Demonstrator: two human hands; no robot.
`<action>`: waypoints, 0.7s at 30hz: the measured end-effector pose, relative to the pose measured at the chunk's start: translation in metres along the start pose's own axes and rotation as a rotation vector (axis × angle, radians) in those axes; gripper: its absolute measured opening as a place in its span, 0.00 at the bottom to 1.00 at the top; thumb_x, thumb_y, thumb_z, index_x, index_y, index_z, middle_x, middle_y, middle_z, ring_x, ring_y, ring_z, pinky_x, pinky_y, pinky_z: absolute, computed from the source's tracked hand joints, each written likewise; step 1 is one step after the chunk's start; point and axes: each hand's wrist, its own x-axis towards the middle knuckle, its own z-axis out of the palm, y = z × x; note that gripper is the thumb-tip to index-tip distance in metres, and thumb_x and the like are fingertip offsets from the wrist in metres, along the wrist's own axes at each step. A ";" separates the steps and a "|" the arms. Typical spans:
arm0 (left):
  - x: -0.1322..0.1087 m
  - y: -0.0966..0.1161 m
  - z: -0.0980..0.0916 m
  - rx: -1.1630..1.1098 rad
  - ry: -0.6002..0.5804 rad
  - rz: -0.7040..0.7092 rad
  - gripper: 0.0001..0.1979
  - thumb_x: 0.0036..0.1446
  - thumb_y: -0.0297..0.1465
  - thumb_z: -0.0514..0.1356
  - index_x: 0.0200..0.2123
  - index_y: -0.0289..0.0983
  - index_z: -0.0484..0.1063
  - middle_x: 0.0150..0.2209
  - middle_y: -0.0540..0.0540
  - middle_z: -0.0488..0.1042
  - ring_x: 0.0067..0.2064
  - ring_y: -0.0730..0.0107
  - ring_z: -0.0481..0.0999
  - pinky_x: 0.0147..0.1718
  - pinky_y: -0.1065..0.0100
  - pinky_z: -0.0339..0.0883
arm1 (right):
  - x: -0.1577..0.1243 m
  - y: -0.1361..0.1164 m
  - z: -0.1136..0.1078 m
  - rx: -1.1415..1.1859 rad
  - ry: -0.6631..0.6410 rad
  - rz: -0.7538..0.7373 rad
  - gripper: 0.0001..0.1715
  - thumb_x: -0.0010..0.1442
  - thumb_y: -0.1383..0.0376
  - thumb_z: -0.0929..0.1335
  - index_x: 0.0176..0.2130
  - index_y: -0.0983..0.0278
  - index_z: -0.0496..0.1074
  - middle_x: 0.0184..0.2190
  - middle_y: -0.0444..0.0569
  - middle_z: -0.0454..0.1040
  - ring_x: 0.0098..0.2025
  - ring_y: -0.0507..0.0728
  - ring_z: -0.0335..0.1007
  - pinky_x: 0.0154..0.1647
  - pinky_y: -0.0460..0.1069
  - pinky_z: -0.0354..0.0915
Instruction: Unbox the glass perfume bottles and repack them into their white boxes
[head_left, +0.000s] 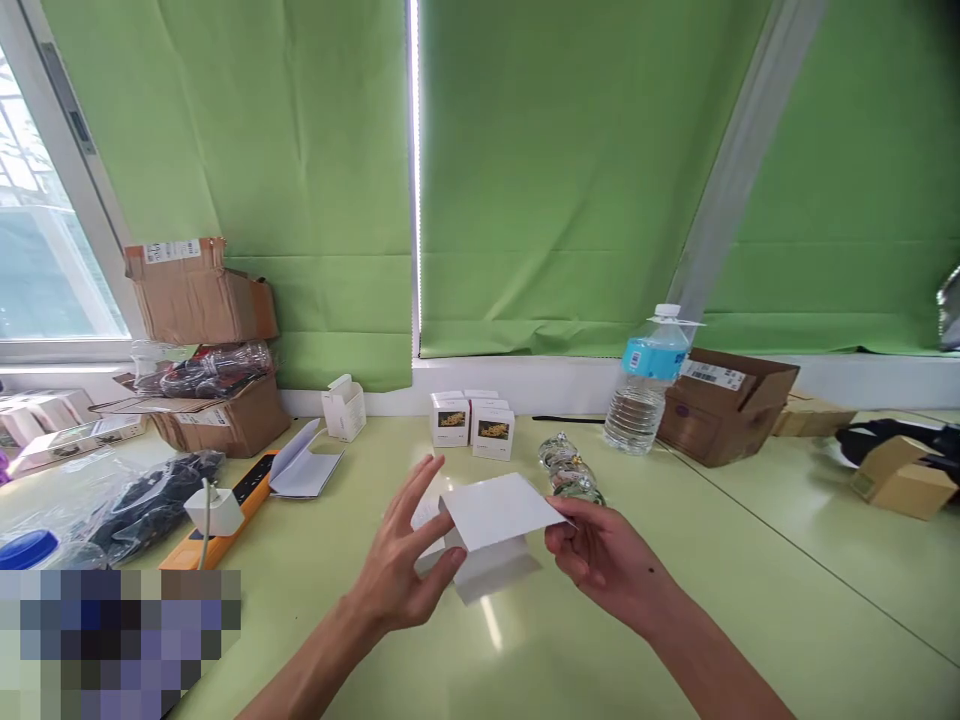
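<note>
White carton (pixel 495 515), half-folded, sits between both hands over the table (pixel 750 600). Left hand (pixel 401 570): fingers open, tips against the left edge. Right hand (pixel 607 555): fingers and thumb pinch the right corner. Even pressure from both sides keeps panels square. Bottle (pixel 646 410) has blue label (pixel 652 358); writing too small to read. Same for barcode label (pixel 712 375).

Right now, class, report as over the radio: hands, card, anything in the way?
Left hand on white card, left edge. Right hand pinching right edge. Glass piece just beyond, apart from both hands.
</note>
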 end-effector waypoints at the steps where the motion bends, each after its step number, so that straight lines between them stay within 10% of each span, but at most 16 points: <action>1: 0.002 0.001 -0.001 -0.027 0.006 -0.044 0.17 0.63 0.30 0.54 0.54 0.41 0.70 0.71 0.42 0.42 0.70 0.45 0.45 0.62 0.43 0.54 | 0.000 0.000 0.000 0.044 -0.018 0.049 0.12 0.55 0.61 0.71 0.25 0.65 0.71 0.19 0.48 0.75 0.13 0.47 0.56 0.12 0.43 0.46; 8: 0.011 -0.012 0.004 -0.462 -0.065 -0.415 0.17 0.64 0.35 0.54 0.54 0.42 0.71 0.52 0.41 0.72 0.48 0.62 0.75 0.40 0.65 0.73 | -0.005 -0.001 0.012 0.210 -0.128 0.113 0.12 0.58 0.57 0.71 0.34 0.65 0.78 0.28 0.51 0.79 0.21 0.49 0.65 0.18 0.43 0.58; 12: 0.007 -0.053 0.000 -0.407 0.114 -0.781 0.25 0.54 0.40 0.62 0.55 0.42 0.70 0.43 0.46 0.74 0.28 0.74 0.70 0.26 0.71 0.67 | -0.001 0.005 0.013 0.147 -0.145 0.106 0.19 0.60 0.53 0.69 0.42 0.63 0.78 0.35 0.52 0.80 0.27 0.51 0.68 0.26 0.45 0.63; 21: -0.022 -0.145 -0.055 -0.083 0.358 -1.039 0.27 0.48 0.42 0.60 0.50 0.34 0.73 0.27 0.51 0.66 0.27 0.68 0.67 0.27 0.68 0.60 | 0.009 0.019 0.009 0.020 -0.119 0.065 0.18 0.58 0.53 0.70 0.40 0.64 0.78 0.34 0.52 0.78 0.29 0.53 0.66 0.27 0.47 0.61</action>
